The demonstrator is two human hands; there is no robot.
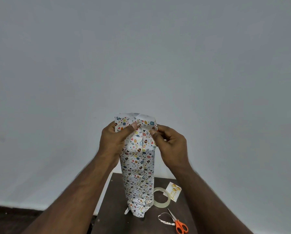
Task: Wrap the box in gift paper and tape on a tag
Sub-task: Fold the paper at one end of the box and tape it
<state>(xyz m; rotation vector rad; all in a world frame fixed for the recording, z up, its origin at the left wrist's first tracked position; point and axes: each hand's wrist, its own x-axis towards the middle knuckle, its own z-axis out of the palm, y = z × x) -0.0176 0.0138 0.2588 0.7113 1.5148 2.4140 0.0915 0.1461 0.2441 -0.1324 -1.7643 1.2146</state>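
A tall box wrapped in white gift paper with small coloured eggs and hearts (138,174) stands upright on a dark table (114,200). Its lower end is crumpled and folded shut. The upper end of the paper is an open sleeve showing its white inside. My left hand (114,141) grips the upper left side, thumb pressing the paper near the centre seam. My right hand (171,144) pinches the paper's upper right edge. A white gift tag with gold balloons (174,191) lies on the table to the right of the box.
A clear tape roll (161,197) lies beside the box's base, partly over the tag. Orange-handled scissors (179,224) and a curled paper strip (165,220) lie near the table's front right. A pale wall fills the background; dark floor shows at lower left.
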